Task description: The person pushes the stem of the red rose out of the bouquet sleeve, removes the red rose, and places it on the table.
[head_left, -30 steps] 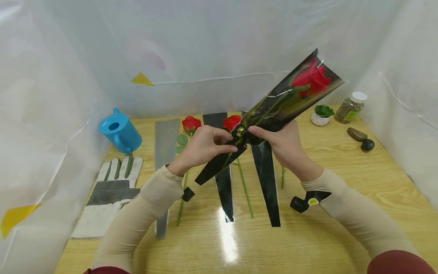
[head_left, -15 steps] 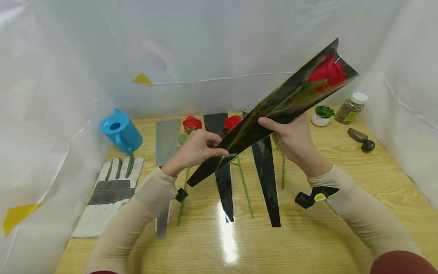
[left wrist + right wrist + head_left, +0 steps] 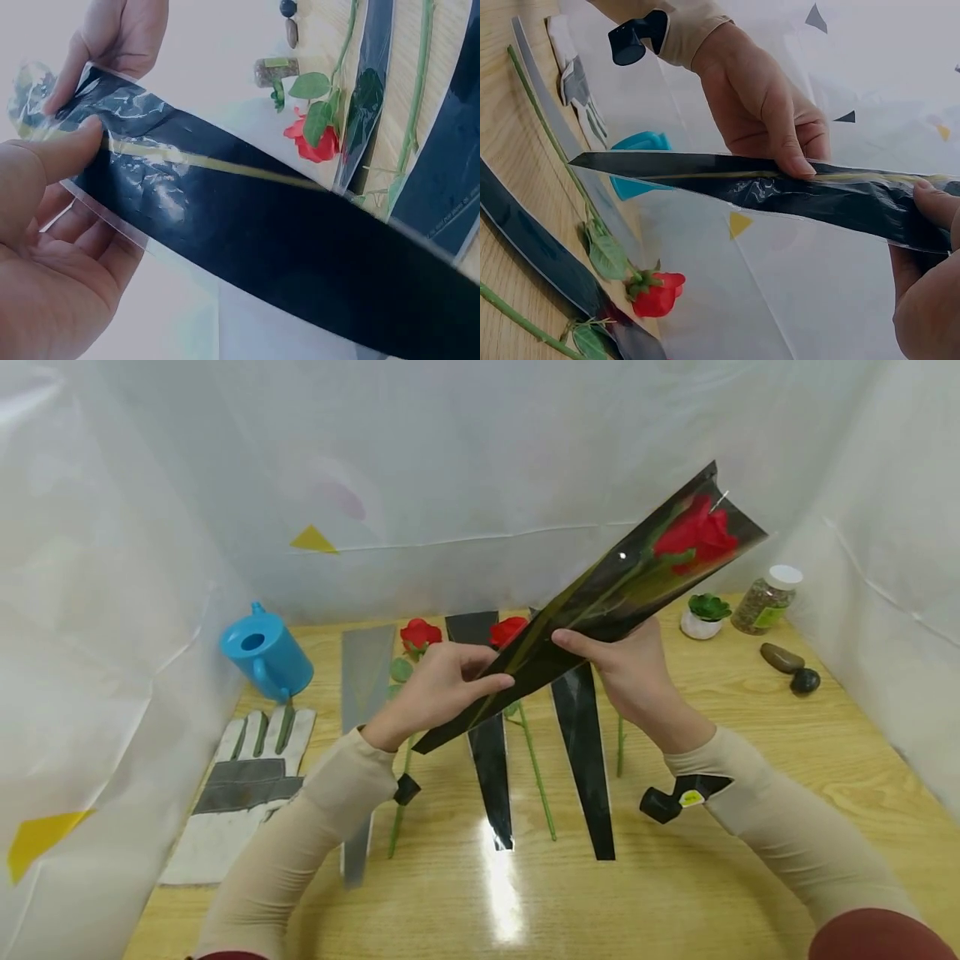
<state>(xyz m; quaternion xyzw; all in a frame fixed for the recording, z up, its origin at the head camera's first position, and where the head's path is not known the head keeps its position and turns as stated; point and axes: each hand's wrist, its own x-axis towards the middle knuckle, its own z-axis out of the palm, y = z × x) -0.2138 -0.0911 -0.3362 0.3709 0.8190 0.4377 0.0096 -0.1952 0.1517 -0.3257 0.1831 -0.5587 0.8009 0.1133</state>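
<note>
A red rose [image 3: 697,535] stands inside a tapered black clear-fronted flower sleeve [image 3: 581,614], held slanted above the table with the bloom at the upper right. My left hand [image 3: 442,689] pinches the narrow lower part between thumb and fingers. Higher up, my right hand [image 3: 637,681] grips the sleeve with its thumb across the front and its fingers behind. Through the film in the left wrist view runs a yellowish strip [image 3: 217,163] along the sleeve's length. The right wrist view has the pointed tip [image 3: 585,160] sticking out past the left hand.
On the table lie loose red roses [image 3: 421,633], a grey sleeve [image 3: 363,677] and black sleeves [image 3: 585,760]. A blue watering can [image 3: 270,652] and work gloves [image 3: 240,793] are at left. A potted succulent [image 3: 703,617], a jar [image 3: 767,602] and dark stones [image 3: 782,657] are at right.
One second ago the sleeve was bunched between my hands; by half a second ago it was straightened out with the hands farther apart. Since then the sleeve and right hand have shifted slightly left and down.
</note>
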